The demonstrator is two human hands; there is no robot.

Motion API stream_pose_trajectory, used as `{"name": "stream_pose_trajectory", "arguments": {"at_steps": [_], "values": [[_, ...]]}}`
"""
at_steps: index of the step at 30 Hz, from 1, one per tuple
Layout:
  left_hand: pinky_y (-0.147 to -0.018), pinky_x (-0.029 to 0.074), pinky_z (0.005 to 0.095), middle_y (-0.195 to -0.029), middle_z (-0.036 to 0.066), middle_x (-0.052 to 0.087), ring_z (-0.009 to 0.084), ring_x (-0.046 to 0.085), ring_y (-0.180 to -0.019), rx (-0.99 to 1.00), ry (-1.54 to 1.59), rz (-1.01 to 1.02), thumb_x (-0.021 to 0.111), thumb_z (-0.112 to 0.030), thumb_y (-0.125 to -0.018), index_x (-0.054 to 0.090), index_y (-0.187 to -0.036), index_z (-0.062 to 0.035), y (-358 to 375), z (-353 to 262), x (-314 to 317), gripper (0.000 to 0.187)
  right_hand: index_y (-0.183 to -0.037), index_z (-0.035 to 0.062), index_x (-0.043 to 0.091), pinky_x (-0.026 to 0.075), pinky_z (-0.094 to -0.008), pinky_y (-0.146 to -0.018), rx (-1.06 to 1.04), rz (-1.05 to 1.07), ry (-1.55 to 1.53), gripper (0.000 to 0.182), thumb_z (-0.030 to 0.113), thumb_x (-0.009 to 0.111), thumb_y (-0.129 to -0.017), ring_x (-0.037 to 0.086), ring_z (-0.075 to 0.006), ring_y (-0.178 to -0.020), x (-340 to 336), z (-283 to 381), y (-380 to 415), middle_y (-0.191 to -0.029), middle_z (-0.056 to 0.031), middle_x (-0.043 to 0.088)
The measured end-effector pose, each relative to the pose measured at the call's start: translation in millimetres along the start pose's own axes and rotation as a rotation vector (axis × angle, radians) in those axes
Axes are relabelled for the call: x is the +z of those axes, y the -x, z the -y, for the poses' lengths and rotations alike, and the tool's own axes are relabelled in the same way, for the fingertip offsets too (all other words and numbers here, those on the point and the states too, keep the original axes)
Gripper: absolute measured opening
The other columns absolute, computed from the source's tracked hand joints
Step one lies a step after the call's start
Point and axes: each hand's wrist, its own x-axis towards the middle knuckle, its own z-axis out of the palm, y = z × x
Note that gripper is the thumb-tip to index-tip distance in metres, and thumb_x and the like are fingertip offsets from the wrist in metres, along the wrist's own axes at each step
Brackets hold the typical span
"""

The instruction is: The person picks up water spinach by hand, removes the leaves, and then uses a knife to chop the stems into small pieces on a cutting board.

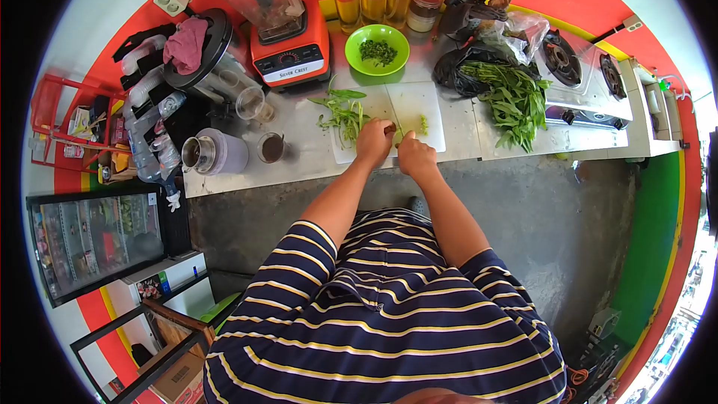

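Note:
My left hand (373, 143) is closed on leafy green stems over the white cutting board (428, 97). Close beside it, my right hand (416, 155) is wrapped round a knife, whose thin blade (396, 108) points away from me and is hard to make out against the board. Loose leafy greens (344, 121) lie on the board's left half, partly behind my left hand. A few small cut pieces (424, 124) sit to the right of the blade. Beyond the board, a bright green bowl (397, 65) holds chopped greens (378, 52).
Back left stands a red blender (290, 60). Oil bottles (372, 0) line the wall. A big bunch of leafy greens (516, 105) lies right of the board, near a gas stove (591, 93). A dark-filled glass (271, 148) and a metal flask (217, 152) stand left.

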Motion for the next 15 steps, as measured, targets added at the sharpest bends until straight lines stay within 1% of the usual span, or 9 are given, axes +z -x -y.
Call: {"name": "stream_pose_trajectory", "arguments": {"at_steps": [5, 8, 10, 12, 14, 15], "values": [[-0.076, 0.052, 0.0440, -0.089, 0.014, 0.067, 0.0343, 0.066, -0.085, 0.023, -0.021, -0.021, 0.072, -0.011, -0.080, 0.074, -0.091, -0.0070, -1, 5, 2, 0.012, -0.116, 0.0003, 0.047, 0.056, -0.0456, -0.088, 0.029, 0.030, 0.031, 0.035, 0.032, 0.054, -0.102, 0.071, -0.0367, -0.103, 18, 0, -2, -0.108, -0.0220, 0.073], [-0.076, 0.051, 0.0443, -0.089, 0.014, 0.067, 0.0347, 0.066, -0.086, 0.017, -0.022, -0.040, 0.072, -0.012, -0.080, 0.074, -0.091, -0.0078, -2, 3, 3, 0.012, -0.117, 0.0001, 0.047, 0.055, -0.0459, -0.089, 0.043, 0.023, 0.015, 0.035, 0.032, 0.054, -0.102, 0.071, -0.0370, -0.104, 12, -3, -6, -0.110, -0.0220, 0.072], [-0.077, 0.052, 0.0443, -0.090, 0.013, 0.066, 0.0347, 0.065, -0.088, 0.018, -0.042, 0.008, 0.071, -0.011, -0.081, 0.074, -0.092, -0.0082, 1, -3, -5, 0.012, -0.118, 0.0000, 0.047, 0.055, -0.0458, -0.089, 0.034, 0.019, -0.019, 0.036, 0.031, 0.054, -0.102, 0.071, -0.0374, -0.104, 4, 0, -1, -0.110, -0.0219, 0.072], [-0.078, 0.051, 0.0446, -0.090, 0.013, 0.066, 0.0349, 0.065, -0.089, 0.005, -0.035, 0.019, 0.071, -0.012, -0.081, 0.074, -0.092, -0.0084, 1, -3, -5, 0.012, -0.118, 0.0003, 0.047, 0.056, -0.0452, -0.089, 0.010, 0.051, 0.052, 0.035, 0.030, 0.054, -0.102, 0.071, -0.0371, -0.104, -2, 1, 4, -0.109, -0.0216, 0.073], [-0.078, 0.051, 0.0449, -0.091, 0.014, 0.066, 0.0351, 0.065, -0.090, -0.007, -0.022, 0.030, 0.071, -0.013, -0.081, 0.074, -0.092, -0.0085, 1, -1, -3, 0.012, -0.118, 0.0002, 0.047, 0.056, -0.0448, -0.089, 0.024, 0.041, 0.039, 0.035, 0.030, 0.055, -0.101, 0.071, -0.0367, -0.104, 13, 0, 4, -0.110, -0.0217, 0.072], [-0.078, 0.051, 0.0452, -0.091, 0.014, 0.065, 0.0354, 0.064, -0.090, 0.016, -0.025, -0.018, 0.071, -0.014, -0.082, 0.074, -0.092, -0.0085, 1, 1, 0, 0.012, -0.117, 0.0001, 0.048, 0.055, -0.0443, -0.090, 0.035, 0.031, 0.035, 0.035, 0.030, 0.055, -0.101, 0.071, -0.0362, -0.105, 13, 1, 6, -0.110, -0.0218, 0.072]]}}
